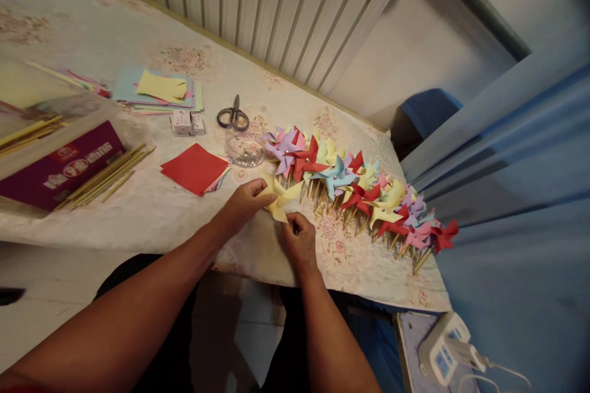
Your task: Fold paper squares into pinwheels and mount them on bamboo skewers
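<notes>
Yellow paper pinwheel, half folded, is lying near the front edge of the worktop, caught between both hands. The left hand is pressing down on its left side, fingers together over the paper. The right hand is pinching the lower tip, thumb and forefinger clamped on it. Just beyond, a long row of finished pinwheels in red, yellow, blue, pink and purple is running off to the right on wooden sticks. A clear plastic tub is sitting at the row's left end, with scissors behind it. A stack of red paper squares is lying to the left of the hands, a loose bundle of wooden sticks further left beside a purple box. Cut coloured sheets and two small boxes are resting further back.
</notes>
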Motion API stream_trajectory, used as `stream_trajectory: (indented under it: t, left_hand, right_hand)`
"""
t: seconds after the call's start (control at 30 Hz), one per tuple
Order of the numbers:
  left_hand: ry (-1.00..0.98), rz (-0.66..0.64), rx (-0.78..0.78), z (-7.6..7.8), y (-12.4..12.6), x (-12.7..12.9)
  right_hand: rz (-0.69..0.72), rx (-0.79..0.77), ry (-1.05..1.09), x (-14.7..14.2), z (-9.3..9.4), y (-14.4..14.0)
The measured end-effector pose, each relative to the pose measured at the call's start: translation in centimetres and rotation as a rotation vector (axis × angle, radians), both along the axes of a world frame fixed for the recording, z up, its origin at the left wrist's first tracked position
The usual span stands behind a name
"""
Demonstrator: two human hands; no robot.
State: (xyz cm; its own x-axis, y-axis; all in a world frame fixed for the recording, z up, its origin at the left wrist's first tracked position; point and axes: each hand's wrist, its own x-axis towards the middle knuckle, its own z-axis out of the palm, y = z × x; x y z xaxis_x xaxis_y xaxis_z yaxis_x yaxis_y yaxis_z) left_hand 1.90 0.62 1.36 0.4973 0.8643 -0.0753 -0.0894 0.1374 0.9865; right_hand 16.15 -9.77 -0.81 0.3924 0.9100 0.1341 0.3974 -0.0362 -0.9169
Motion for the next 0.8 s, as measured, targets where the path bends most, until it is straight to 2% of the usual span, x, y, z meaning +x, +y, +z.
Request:
stream_trajectory:
  t: [0.8]
  left_hand:
    - [0.011,0.018,-0.022,0.22,0.0,0.19]
  right_hand:
    - [0.021,-0.02,0.009,0.04,-0.21,-0.05]
